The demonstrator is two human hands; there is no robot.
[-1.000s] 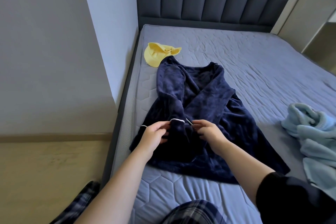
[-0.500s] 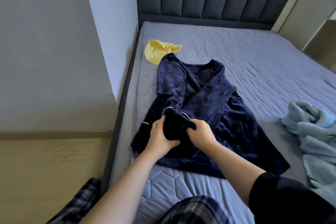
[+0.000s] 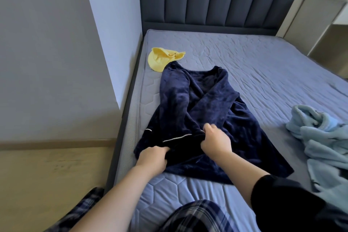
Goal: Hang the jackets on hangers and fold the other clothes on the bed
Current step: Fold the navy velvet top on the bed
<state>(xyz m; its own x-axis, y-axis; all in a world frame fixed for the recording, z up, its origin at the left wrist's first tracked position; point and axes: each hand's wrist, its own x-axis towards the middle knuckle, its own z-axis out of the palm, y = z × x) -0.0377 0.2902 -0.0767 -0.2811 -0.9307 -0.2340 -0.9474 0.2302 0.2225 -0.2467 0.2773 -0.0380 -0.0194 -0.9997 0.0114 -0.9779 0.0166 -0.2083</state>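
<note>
A navy fleece garment lies spread on the bed, near its left edge, with one white-piped sleeve folded across its front. The left hand and the right hand both have their fingers curled into that sleeve's end, gripping the fabric. A yellow cap touches the garment's far shoulder, and a light blue garment lies crumpled well apart at the right.

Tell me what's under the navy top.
The navy top lies on the mattress, and its shoulder appears to overlap the yellow cap's edge. The left hand grips it, fingertips buried in the fabric. Whatever else is beneath is covered.
</note>
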